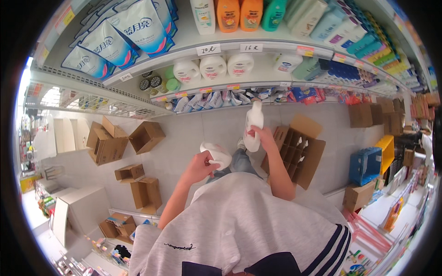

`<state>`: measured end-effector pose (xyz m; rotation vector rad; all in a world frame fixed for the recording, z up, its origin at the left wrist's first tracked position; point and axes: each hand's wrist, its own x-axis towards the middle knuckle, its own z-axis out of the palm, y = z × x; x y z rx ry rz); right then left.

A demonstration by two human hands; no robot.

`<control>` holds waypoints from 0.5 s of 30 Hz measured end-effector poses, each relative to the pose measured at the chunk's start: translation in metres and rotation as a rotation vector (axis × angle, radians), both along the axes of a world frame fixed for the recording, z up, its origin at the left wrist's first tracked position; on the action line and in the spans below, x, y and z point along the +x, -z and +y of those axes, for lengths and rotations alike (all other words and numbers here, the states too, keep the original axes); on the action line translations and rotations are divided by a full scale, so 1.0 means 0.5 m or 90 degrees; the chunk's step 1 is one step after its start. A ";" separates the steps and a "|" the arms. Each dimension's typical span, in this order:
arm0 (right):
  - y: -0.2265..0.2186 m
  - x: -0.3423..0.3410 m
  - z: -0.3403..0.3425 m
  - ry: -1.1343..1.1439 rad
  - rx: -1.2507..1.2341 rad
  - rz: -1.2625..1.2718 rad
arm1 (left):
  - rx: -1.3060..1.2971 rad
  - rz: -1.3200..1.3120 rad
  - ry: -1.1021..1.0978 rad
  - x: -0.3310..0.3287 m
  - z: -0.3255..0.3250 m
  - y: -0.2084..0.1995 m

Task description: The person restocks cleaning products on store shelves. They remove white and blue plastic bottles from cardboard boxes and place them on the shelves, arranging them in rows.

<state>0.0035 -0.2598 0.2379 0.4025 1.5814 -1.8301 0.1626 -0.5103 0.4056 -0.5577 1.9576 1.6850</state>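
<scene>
My left hand [200, 166] is closed on the handle of a white plastic bottle [219, 155], held low in front of my body. A second white bottle [254, 124], upright and with a narrow top, is gripped in my right hand [261, 138], a little farther forward. Past both hands, several similar white handled bottles [213, 68] stand in a row on the middle shelf [264, 76]. Close to my right forearm sits an open cardboard box [294, 152] with dividers and a few white tops showing in its cells.
Blue-and-white refill pouches [138, 27] and orange bottles [229, 16] fill the upper shelf. Opened cartons [146, 137] lie on the floor at left. A blue crate [365, 165] and a yellow crate [386, 152] are at right.
</scene>
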 end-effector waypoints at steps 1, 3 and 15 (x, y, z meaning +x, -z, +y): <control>-0.016 0.018 -0.003 -0.031 -0.007 -0.015 | 0.019 0.019 0.029 -0.007 -0.002 -0.032; -0.028 0.047 0.004 -0.090 -0.036 -0.029 | 0.057 0.057 0.097 -0.032 0.004 -0.111; -0.153 0.184 -0.070 -0.068 -0.581 0.144 | 0.222 0.209 0.274 -0.125 0.108 -0.300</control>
